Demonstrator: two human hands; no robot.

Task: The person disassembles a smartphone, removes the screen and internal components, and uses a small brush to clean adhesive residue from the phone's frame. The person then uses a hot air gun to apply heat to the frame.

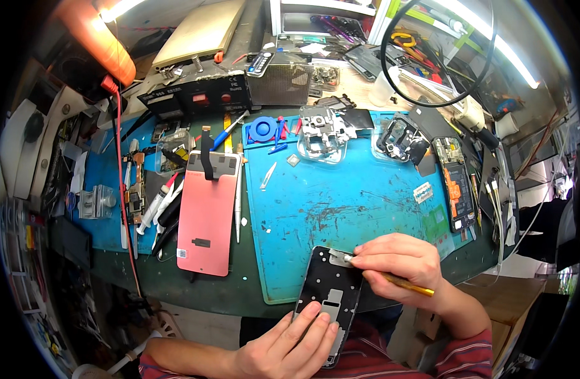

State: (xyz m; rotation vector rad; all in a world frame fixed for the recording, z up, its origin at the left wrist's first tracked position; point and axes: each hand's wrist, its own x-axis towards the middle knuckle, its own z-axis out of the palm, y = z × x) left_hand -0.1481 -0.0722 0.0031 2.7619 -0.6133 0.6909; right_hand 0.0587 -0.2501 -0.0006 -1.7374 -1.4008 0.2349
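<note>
1. Panel [316,278]: overhanging the mat's [340,208] near edge.
2. Left hand [288,347]: clamped on panel's lower half — presumably steadying it.
3. Right hand [403,262]: pinching tool [409,284] by panel's top — presumably for control.

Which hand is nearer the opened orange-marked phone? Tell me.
Right. The right hand is close, lower left of the opened phone; the left hand is farther away, lower left.

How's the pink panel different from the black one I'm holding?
The pink panel lies untouched; the black panel is held in your left hand. The pink panel bears a dark ribbon strip; the black panel has scattered pale dots. Both are rounded-cornered rectangles.
</note>
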